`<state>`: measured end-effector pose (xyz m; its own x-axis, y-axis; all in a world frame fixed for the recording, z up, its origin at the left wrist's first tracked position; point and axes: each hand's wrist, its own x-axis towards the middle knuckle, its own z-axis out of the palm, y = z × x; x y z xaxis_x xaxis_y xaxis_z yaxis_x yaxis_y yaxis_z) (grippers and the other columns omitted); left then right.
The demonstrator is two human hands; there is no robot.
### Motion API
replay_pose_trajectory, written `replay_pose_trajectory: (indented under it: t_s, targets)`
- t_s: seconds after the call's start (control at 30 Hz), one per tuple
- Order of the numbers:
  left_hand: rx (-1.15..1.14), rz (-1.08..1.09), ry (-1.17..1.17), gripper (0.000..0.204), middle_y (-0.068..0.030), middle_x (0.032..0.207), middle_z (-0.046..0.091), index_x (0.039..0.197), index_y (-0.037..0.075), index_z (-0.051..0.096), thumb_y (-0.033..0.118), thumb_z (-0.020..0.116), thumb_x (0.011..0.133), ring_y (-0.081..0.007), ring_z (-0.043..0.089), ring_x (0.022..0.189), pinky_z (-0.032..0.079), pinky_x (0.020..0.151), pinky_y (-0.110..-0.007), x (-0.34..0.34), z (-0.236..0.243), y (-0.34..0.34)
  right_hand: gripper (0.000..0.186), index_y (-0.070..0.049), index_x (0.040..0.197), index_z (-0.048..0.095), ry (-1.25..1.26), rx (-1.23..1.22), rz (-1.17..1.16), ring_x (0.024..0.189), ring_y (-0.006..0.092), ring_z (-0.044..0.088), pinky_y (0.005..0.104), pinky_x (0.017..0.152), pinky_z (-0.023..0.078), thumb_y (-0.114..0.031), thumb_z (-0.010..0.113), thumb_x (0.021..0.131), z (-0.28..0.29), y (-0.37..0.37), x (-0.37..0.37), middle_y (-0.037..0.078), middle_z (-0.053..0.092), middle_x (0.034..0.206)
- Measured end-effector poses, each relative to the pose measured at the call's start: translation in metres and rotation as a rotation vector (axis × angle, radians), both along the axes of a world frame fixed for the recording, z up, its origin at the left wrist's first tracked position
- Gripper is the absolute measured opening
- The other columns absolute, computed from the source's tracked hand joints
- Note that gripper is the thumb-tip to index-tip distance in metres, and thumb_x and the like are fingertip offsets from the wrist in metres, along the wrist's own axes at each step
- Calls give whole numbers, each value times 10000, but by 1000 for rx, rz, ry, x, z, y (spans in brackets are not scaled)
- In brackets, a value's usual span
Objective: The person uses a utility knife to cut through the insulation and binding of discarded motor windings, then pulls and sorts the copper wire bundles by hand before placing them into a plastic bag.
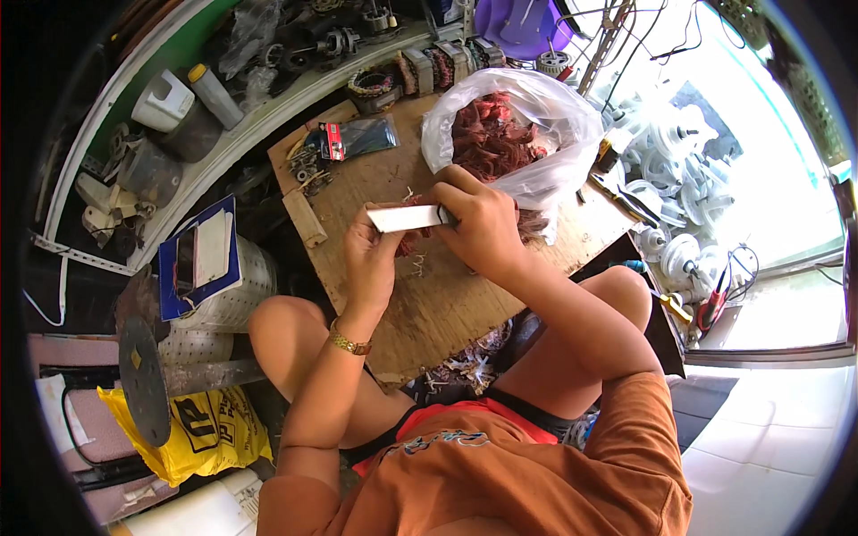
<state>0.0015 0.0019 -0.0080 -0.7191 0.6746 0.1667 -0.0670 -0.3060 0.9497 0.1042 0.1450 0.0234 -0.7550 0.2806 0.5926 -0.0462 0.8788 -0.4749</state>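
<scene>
Both hands meet over the plywood board (456, 322). My right hand (478, 223) is closed round the right end of a flat white strip (402, 217), possibly a blade. My left hand (371, 263) pinches at the strip's left end, its fingertips partly hidden behind it. A small red bundle (409, 242) shows under the strip, with pale bits on the board below. Just beyond my hands sits an open clear plastic bag (569, 125) full of reddish shredded material (487, 134).
A blister pack (362, 137) and metal bits (308, 170) lie on the board's back left. Motor stators (424, 71) line the back. Tools (617, 179) and white plastic parts (688, 196) are at right. A blue clipboard (198, 259) and yellow bag (188, 433) are at left.
</scene>
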Motion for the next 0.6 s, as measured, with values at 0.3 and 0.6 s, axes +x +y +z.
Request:
replay_pose_trajectory:
  t_s: [0.3, 0.6]
  targets:
    - [-21, 5, -42, 102, -46, 970, 678, 1010, 33, 597, 107, 663, 984, -83, 634, 809, 521, 691, -241, 4, -6, -1, 289, -77, 946, 644, -60, -59, -52, 822, 362, 662, 472, 687, 530, -177, 797, 723, 0, -2, -4, 103, 624, 965]
    - [35, -72, -50, 105, -45, 1034, 668, 990, 43, 578, 108, 660, 987, -89, 646, 863, 578, 750, -272, 18, -8, 3, 220, 1, 988, 655, -159, -380, -176, 790, 277, 683, 367, 738, 521, -88, 714, 796, -15, 40, -13, 159, 705, 904]
